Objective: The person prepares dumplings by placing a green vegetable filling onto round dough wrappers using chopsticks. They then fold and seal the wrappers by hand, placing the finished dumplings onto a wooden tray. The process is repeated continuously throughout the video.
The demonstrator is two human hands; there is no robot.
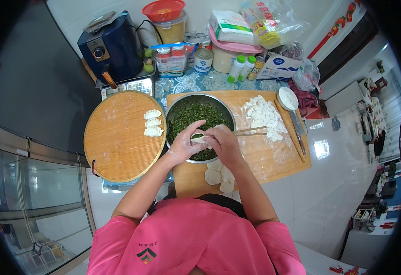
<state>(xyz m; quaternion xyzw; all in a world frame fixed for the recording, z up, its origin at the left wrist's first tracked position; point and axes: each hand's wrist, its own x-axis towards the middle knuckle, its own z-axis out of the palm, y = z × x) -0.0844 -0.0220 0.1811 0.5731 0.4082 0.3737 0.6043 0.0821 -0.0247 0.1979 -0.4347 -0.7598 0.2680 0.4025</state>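
A round dumpling wrapper [199, 140] with green filling is held over the metal bowl [233, 115] of chopped green filling [195, 111]. My left hand [183, 144] cradles one side of it, and the fingers of my right hand [224, 142] pinch its other edge. A pair of chopsticks [252, 132] juts out to the right from behind my right hand, across the bowl's rim; their other ends are hidden. Below the bowl lie several flat wrappers [217, 175], partly covered by my right forearm. Three folded dumplings [153, 122] sit on the round slatted tray [118, 137] at left.
On the wooden board [262, 168] are a heap of floured dough pieces [262, 117], a rolling pin [290, 130], a knife [297, 127] and a bowl of flour [287, 98]. Behind stand an air fryer [113, 51], a can [203, 61], bottles [236, 69] and a pink-lidded tub [226, 58].
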